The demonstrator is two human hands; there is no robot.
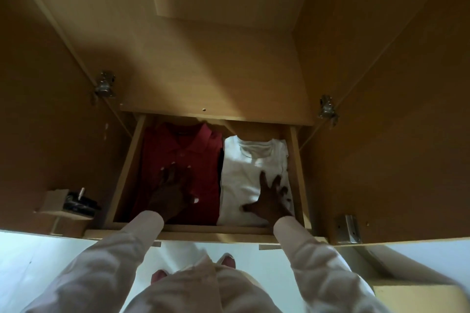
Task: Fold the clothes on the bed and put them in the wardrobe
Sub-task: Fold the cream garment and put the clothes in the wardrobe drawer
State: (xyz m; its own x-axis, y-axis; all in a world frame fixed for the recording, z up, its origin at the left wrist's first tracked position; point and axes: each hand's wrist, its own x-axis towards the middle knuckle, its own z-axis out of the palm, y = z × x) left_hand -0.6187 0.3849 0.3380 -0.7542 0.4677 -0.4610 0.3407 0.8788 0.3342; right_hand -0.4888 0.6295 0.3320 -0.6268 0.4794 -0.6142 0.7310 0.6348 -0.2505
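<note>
Hands lie flat in the pulled-out light wooden drawer [126,173] of the tan wooden wardrobe [216,71], which fills the lower middle of the view. The folded dark red polo shirt [178,145] takes the 9 o'clock half of the drawer. The folded white cotton T-shirt [254,165] lies just beside it in the 3 o'clock half. Both collars point to 12 o'clock.

The left hand [173,190] rests palm down on the red shirt, fingers spread and straight, clamping nothing. The right hand [270,201] presses likewise on the white shirt's near part, fingers splayed apart. Cream sleeves [305,249] run back toward 6 o'clock.

Both wardrobe doors stand open, with a metal hinge at 10 o'clock [104,84] and another at 2 o'clock [326,107]. White floor [38,256] shows along the bottom.
</note>
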